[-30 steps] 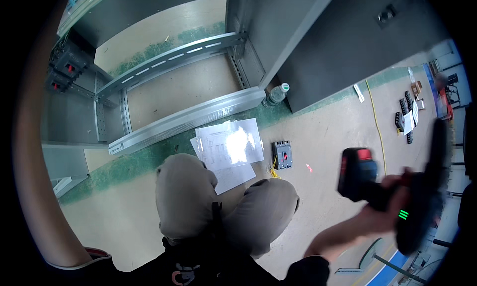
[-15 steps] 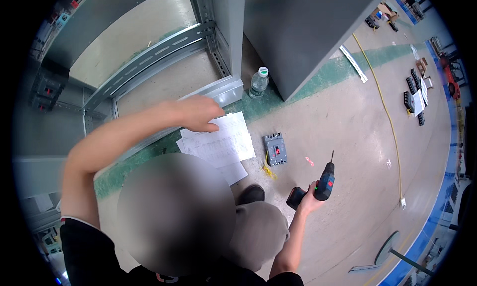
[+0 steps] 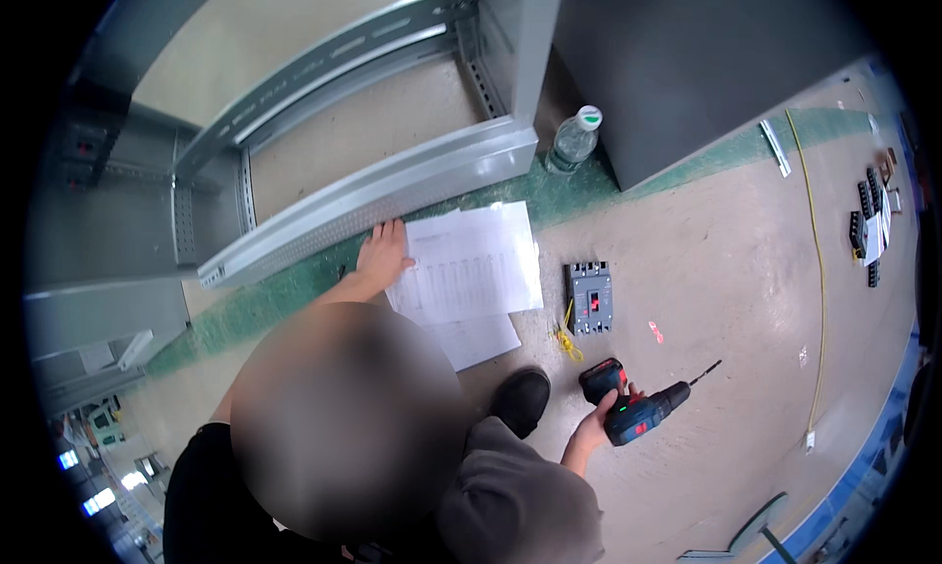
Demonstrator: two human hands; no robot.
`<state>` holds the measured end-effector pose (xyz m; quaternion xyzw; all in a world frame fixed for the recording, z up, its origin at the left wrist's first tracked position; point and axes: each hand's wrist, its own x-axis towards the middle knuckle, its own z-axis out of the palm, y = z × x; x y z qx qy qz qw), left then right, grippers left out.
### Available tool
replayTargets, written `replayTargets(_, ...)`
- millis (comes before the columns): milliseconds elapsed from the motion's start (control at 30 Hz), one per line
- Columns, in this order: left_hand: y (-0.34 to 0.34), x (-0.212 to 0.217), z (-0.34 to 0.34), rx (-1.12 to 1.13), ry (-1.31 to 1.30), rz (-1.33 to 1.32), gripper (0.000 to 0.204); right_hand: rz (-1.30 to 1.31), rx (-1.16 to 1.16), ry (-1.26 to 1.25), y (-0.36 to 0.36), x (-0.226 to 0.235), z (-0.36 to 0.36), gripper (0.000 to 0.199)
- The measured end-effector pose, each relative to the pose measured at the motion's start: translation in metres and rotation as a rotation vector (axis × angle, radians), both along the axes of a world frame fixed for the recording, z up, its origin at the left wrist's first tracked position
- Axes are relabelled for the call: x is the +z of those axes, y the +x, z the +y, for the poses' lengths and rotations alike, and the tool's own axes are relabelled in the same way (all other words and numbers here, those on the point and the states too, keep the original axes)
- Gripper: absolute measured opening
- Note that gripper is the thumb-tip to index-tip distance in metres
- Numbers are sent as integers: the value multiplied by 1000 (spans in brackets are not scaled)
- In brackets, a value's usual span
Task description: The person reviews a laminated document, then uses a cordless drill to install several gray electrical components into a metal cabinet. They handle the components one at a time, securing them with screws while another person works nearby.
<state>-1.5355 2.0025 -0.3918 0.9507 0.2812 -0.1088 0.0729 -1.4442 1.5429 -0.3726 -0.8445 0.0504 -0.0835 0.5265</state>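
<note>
My left hand (image 3: 383, 257) lies with fingers stretched out at the left edge of some printed sheets (image 3: 471, 265), its thumb touching the paper. The sheets overlap on the floor, one partly under another. My right hand (image 3: 592, 429) grips a blue and black cordless drill (image 3: 640, 413) by its handle. A long bit points up and to the right, clear of any surface. Between the sheets and the drill lies a grey circuit breaker (image 3: 589, 299) with a red toggle. A bundle of yellow wire (image 3: 569, 344) hangs off its lower left corner.
An open grey metal cabinet frame (image 3: 392, 179) stands beyond the sheets. A water bottle (image 3: 572, 144) is beside its corner, next to a dark grey panel (image 3: 687, 64). A yellow cable (image 3: 816, 240) runs along the right. My shoe (image 3: 521, 401) is near the breaker.
My left hand has moved from the top of the sheets to their left edge, fingers now stretched out. The drill has swung to point more rightward. The view has shifted.
</note>
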Motion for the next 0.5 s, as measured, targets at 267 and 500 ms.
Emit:
replayTargets(267, -4, -11, 6, 6, -26, -29, 80, 234, -94, -31, -21, 51, 45, 36)
replayTargets(500, -3, -6, 0, 36, -27, -98, 78, 493, -60, 148, -96, -7, 30, 44)
